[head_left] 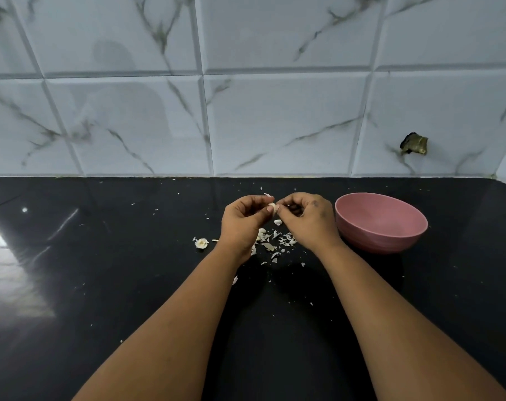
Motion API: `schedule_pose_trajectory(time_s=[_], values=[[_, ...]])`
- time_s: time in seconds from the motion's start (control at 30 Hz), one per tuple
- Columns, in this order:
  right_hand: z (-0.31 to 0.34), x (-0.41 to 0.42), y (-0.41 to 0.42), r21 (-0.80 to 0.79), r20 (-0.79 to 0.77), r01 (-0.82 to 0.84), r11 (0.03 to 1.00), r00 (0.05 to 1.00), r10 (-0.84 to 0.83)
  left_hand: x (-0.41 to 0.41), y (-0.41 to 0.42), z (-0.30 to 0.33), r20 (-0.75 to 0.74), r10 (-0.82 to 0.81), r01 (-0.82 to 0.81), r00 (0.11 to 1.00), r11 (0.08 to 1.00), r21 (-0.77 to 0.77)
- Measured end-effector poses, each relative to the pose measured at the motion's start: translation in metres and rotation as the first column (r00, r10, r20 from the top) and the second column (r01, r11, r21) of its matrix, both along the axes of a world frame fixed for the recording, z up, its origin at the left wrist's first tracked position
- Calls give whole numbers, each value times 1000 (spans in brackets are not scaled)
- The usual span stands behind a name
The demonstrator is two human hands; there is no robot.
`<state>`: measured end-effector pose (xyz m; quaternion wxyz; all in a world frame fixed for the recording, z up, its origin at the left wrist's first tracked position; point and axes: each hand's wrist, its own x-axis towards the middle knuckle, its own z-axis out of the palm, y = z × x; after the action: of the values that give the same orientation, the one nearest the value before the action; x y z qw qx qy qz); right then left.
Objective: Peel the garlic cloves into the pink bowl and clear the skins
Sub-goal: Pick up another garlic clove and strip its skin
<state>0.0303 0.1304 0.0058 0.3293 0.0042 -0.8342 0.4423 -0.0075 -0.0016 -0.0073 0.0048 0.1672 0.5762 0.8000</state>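
Observation:
Both hands meet above the black counter, just left of the pink bowl (380, 224). My left hand (243, 224) and my right hand (306, 218) pinch a small pale garlic clove (272, 206) between their fingertips. A thin flake of skin sticks up from the clove. Under the hands lies a pile of garlic skins (275, 241). A pale garlic root stub (201, 243) sits on the counter to the left of my left wrist. The visible part of the bowl's inside shows nothing in it.
Small skin flakes are scattered across the glossy black counter (101, 256), from the back edge to near my forearms. A marble-tiled wall (246, 111) rises behind the counter, with a dark broken hole (414, 143) at the right.

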Motion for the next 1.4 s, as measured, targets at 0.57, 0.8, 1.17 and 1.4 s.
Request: schedule_pose_trajectory(time_s=[0.57, 0.8, 1.17, 1.4], values=[[0, -1, 5, 16, 66, -37, 999, 997, 36, -1, -5, 1, -39, -69, 67, 997, 996, -58], [-2, -3, 8, 4, 106, -32, 999, 994, 31, -2, -4, -1, -94, -52, 39, 994, 989, -140], [-6, -6, 8, -32, 130, -19, 999, 991, 23, 0, -3, -1, -57, -61, 52, 996, 987, -149], [-7, -8, 4, -155, 145, -26, 987, 988, 49, 1, -3, 2, 41, -116, 117, 992, 993, -31]])
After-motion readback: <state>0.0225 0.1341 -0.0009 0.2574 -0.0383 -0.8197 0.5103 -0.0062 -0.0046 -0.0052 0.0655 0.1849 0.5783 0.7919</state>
